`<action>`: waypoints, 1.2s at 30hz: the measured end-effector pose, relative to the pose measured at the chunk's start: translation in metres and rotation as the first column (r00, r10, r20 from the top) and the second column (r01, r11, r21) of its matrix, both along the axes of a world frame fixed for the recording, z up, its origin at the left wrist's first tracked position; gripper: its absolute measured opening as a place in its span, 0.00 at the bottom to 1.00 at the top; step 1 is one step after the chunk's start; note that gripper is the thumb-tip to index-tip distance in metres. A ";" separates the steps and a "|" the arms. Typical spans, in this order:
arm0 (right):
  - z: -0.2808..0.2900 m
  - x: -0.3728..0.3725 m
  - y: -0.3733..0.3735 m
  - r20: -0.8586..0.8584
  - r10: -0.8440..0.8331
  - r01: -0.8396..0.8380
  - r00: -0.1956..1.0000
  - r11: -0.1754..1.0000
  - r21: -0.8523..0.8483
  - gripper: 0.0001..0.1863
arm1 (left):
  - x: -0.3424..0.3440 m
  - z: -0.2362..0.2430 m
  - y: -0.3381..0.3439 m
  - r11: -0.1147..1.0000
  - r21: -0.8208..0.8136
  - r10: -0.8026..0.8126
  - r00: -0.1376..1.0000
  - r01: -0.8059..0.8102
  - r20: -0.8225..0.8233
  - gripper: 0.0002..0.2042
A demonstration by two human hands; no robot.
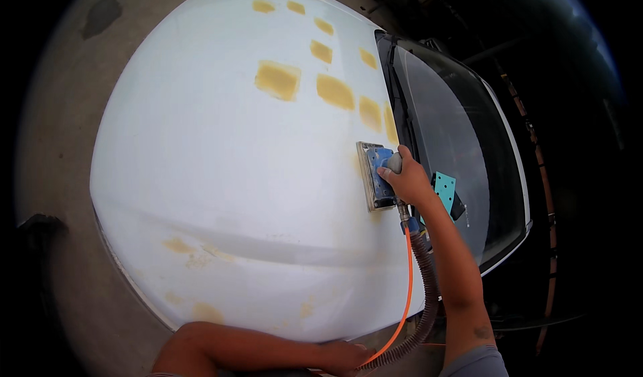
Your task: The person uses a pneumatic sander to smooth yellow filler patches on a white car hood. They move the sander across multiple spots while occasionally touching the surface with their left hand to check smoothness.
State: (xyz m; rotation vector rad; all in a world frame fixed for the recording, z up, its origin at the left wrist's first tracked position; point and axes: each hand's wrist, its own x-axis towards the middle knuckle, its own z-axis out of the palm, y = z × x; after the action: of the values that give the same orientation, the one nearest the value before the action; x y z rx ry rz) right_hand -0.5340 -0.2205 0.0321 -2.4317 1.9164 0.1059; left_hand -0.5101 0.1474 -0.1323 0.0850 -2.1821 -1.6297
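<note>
Clasping a blue-bodied, rectangular sander [382, 192] by its rounded grey top, the right hand [406, 177] has its grip wrapped on, and the tool rests on the white-painted car bonnet [201, 142], just beside the dark glass windscreen [442, 109]! Its long axis runs near to far, roughly along the windscreen's edge, pad reaching out left of the grip. The left hand [343, 358] is well apart, low by the thin orange hose [410, 263] and ribbed brown hose [427, 283]; whether it's grasping either, I can't tell.

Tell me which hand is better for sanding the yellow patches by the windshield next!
Probably the right hand: it holds the blue sander close to those yellow patches. The left hand is low, by the orange hose.
</note>
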 end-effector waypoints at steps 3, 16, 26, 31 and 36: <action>-0.002 -0.023 -0.012 0.051 -0.003 0.005 0.999 0.999 -0.043 0.45 | 0.007 0.008 -0.014 0.999 0.033 -0.024 0.998 0.022 0.056 0.32; 0.008 0.022 0.011 -0.044 0.071 -0.069 0.996 0.997 0.046 0.44 | -0.001 0.005 -0.009 0.997 0.046 -0.063 0.991 0.058 0.121 0.38; 0.006 0.013 -0.001 0.016 0.055 -0.055 0.998 0.998 0.022 0.42 | 0.004 0.011 -0.016 0.999 0.037 -0.022 0.993 0.018 0.115 0.36; 0.008 0.035 0.020 -0.014 0.100 -0.100 0.995 0.994 0.054 0.42 | 0.009 0.011 -0.005 0.999 0.033 0.015 0.996 -0.018 0.089 0.33; 0.014 0.006 -0.035 0.029 -0.042 0.042 0.999 0.999 0.001 0.47 | 0.005 0.010 -0.024 0.997 0.054 0.050 0.997 -0.053 0.059 0.37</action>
State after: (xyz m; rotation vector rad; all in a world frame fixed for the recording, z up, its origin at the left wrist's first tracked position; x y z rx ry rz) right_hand -0.5279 -0.2559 0.0457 -2.3778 1.9540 0.0689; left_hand -0.5056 0.1235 -0.1226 0.2053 -2.1583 -1.6788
